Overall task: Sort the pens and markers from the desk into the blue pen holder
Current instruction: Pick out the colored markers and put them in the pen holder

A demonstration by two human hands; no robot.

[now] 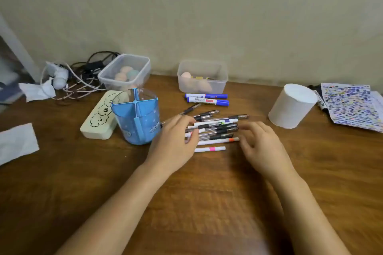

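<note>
**Both hands at the pen pile**

A pile of pens (213,128) lies mid-tabletop (62,172), just right of the blue pen holder (137,118), which stands upright. The left hand (176,138) rests flat on the pile's left end, fingers spread, its grip released. The right hand (261,143) is at the pile's right end, blurred, fingers loosely curled, grasping nothing. Two blue markers (207,98) lie just beyond the pile.
</note>
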